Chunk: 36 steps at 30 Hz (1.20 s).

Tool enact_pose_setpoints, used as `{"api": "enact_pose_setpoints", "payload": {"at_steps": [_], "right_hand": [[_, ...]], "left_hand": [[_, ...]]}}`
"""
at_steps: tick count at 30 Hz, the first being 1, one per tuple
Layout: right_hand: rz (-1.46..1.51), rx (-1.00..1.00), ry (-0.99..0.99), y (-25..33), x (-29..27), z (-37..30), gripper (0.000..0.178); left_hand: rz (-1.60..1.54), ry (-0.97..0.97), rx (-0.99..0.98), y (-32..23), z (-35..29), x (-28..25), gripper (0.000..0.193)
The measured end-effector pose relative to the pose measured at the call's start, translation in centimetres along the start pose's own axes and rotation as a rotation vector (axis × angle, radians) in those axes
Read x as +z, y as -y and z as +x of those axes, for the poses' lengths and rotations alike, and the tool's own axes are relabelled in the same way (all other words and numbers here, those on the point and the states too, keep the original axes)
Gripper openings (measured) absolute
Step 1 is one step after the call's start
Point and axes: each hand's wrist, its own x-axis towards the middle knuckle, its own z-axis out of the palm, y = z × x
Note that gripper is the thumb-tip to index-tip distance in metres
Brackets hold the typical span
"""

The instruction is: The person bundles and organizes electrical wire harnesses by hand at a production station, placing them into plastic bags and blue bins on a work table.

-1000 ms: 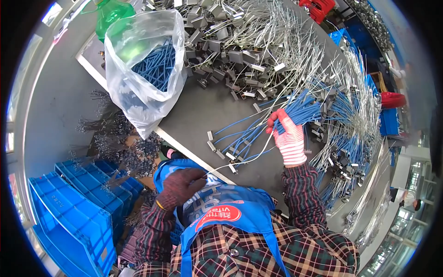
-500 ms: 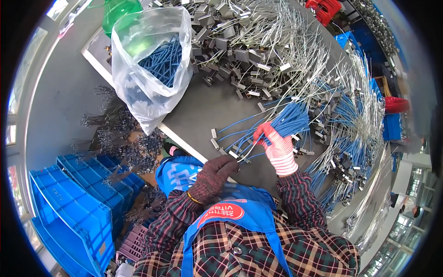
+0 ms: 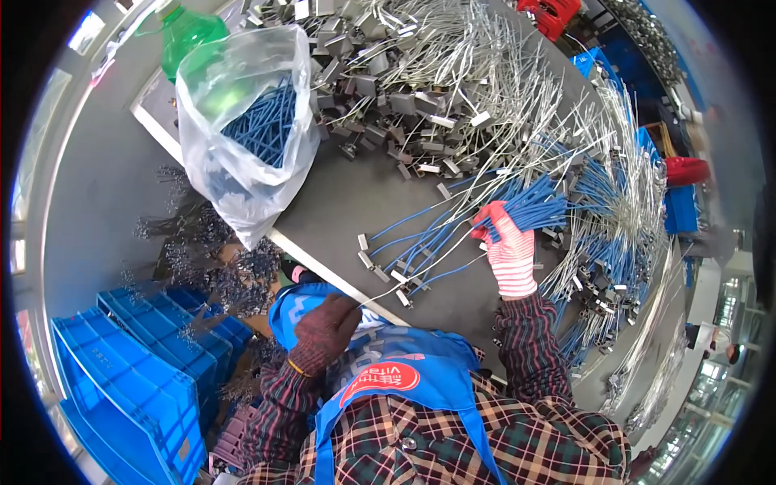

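Note:
My right hand [image 3: 509,249], in a red-and-white striped glove, is closed round a bunch of blue wires [image 3: 540,204] above the dark worktable [image 3: 347,194]. Loose wire ends fan out leftward from that bunch, several tipped with small silvery connectors [image 3: 365,259]. My left hand [image 3: 325,330], in a dark maroon glove, is at the table's near edge with its fingers pinched. A thin pale wire [image 3: 436,260] stretches from the bunch toward its fingertips. Exactly how the fingers grip the wire is too small to see.
A clear plastic bag [image 3: 242,194] of blue wire pieces stands at the table's left, beside a green bottle [image 3: 190,39]. Grey metal parts with pale wires [image 3: 404,97] are heaped behind, more wires [image 3: 606,218] at right. Blue crates [image 3: 133,380] stand lower left.
My left hand has moved left and toward me, away from the connectors, with the pale wire reaching its fingertips. My right hand has shifted right with the blue wires.

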Motion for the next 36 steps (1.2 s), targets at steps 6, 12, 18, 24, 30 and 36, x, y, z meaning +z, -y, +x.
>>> {"api": "enact_pose_setpoints", "payload": {"at_steps": [6,12,18,24,30,36], "right_hand": [[0.292,0.123,-0.114,-1.1,0.0,0.6,0.016],[0.251,0.101,-0.063,-0.7,-0.3,1.7,0.018],[0.306,0.146,0.061,1.7,-2.1,3.3,0.017],[0.013,0.272,0.131,-3.1,2.6,-3.4,0.019],[-0.293,0.430,0.264,-2.6,3.0,-3.3,0.022],[-0.485,0.482,0.232,0.6,0.6,-1.1,0.021]], "left_hand": [[-0.558,0.340,-0.003,0.6,-1.3,0.6,0.013],[-0.497,0.308,0.295,1.5,-0.8,0.7,0.014],[-1.021,0.257,-0.602,-0.5,-0.3,-0.4,0.018],[-0.388,-0.146,-0.001,-2.1,3.5,1.8,0.022],[-0.361,0.029,-0.231,-5.8,6.8,1.8,0.037],[-0.222,-0.074,0.017,-5.3,11.8,-0.3,0.045]]}}
